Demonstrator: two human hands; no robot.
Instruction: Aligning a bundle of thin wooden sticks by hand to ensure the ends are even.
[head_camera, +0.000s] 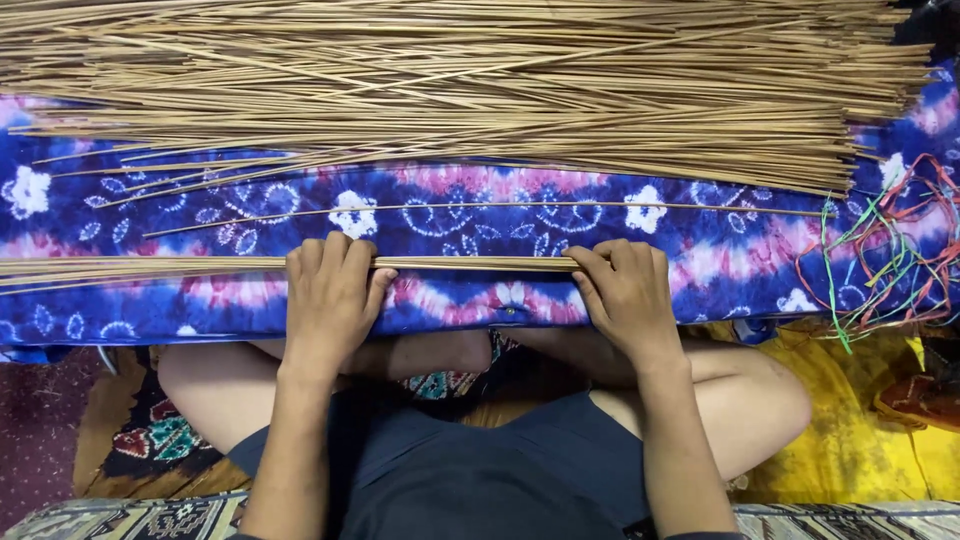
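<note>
A thin bundle of tan sticks (140, 268) lies across a blue and pink tie-dyed cloth (500, 220) in front of me. My left hand (330, 300) rests palm down on the bundle, fingers curled over it. My right hand (625, 295) presses on the bundle's right end, fingertips on the sticks. A large heap of the same long sticks (470, 80) covers the far part of the cloth. A few single sticks (480, 207) lie loose between heap and bundle.
A tangle of red, green and blue threads (890, 250) lies at the right edge of the cloth. Yellow fabric (850, 430) sits at the lower right. My crossed legs and dark shorts are below the cloth, over a patterned mat (150, 440).
</note>
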